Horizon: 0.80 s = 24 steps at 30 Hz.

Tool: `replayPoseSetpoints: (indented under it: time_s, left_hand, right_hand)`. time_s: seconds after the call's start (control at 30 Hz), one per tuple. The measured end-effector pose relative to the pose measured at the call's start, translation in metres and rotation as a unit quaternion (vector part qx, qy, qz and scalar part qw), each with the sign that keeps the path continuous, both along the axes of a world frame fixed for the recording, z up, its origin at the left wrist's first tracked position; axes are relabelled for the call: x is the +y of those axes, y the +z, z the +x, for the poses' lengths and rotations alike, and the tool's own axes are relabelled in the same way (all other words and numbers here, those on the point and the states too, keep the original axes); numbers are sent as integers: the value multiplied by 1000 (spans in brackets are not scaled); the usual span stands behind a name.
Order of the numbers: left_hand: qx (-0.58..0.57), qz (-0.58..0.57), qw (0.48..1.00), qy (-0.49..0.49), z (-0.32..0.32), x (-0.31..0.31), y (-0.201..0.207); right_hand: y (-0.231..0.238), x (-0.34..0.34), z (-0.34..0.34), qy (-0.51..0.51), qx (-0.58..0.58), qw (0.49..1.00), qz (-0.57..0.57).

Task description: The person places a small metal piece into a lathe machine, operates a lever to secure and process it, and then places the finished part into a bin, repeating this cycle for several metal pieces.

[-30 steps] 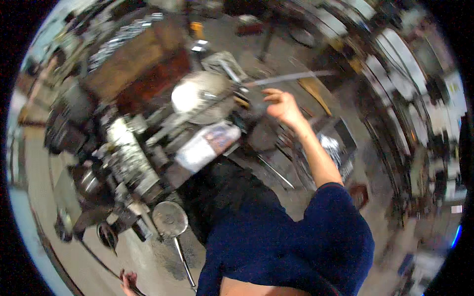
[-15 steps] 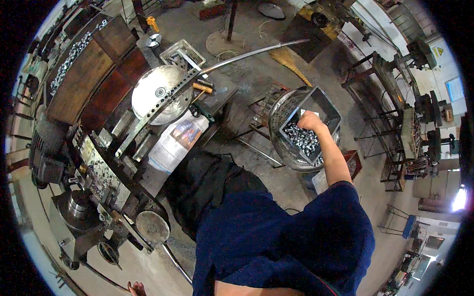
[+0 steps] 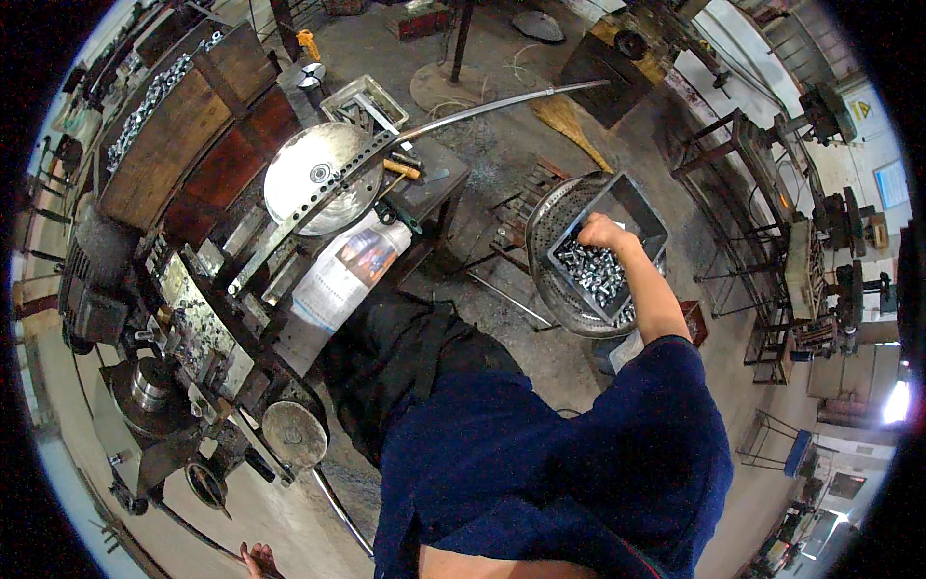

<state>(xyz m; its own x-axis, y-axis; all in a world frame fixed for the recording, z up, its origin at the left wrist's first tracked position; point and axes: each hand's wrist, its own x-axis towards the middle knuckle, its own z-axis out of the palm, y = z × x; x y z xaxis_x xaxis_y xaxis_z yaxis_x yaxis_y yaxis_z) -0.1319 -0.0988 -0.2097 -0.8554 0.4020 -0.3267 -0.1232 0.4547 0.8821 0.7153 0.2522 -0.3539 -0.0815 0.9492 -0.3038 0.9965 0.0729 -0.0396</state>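
Head view, arranged from largest to smallest. At the left, one machine [image 3: 217, 372] with a long, littered bed. Beyond it, one wooden bin [image 3: 159, 174], heaped with metal parts too many to count. To the right of the body, one round pan [image 3: 543, 241], its wall perforated. Over the pan, one grey rectangular tray [image 3: 637, 207], tilted in outline. Ahead of the body, one pale metal disc [image 3: 297, 183], crossed in this view by one long perforated bar [image 3: 349, 170]; contact between the two not to be told. Nearer the body, one printed sheet [image 3: 342, 275], lying flat. At lower left, one round plate [image 3: 294, 434] beside the machine. On the floor beyond the pan, one broom [image 3: 567, 130]. Inside the tray, one right hand [image 3: 605, 232], fingers bent down among the contents; tips hidden, so cannot tell whether closed on anything. At the lower edge, one left hand [image 3: 258, 560], partly cut off, fingers slightly curled near the end of one dark rod [image 3: 198, 534]; cannot tell whether gripping. Smallest, small shiny metal pieces [image 3: 596, 275], dozens, uncountable, piled in the tray below the right hand, with a few more in the pan.
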Motion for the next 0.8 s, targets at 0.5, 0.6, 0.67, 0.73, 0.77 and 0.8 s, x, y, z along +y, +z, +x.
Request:
replayPoseSetpoints:
  time_s: [0.5, 0.6, 0.67, 0.73, 0.77, 0.8]
  left_hand:
    - [-55, -23, 997, 54, -27, -20, -14]
    - [-77, 31, 997, -10, -62, -42, -37]
    - [-82, 46, 996, -10, -64, -42, -42]
    - [-92, 63, 994, -14, -68, -41, -48]
    - [-98, 73, 992, -19, -72, -45, -49]
    - [-108, 86, 990, -26, -76, -46, -53]
  right_hand:
    - [27, -5, -49, -191, -69, 968, -151]
    - [28, -5, -47, -192, -80, 969, -136]
    - [26, -5, -44, -200, -77, 970, -114]
    - [20, -10, -29, -124, -68, 988, -67]
    - [14, -12, -24, -166, -51, 985, -2]
    - [10, -16, -17, -207, -33, 976, 64]
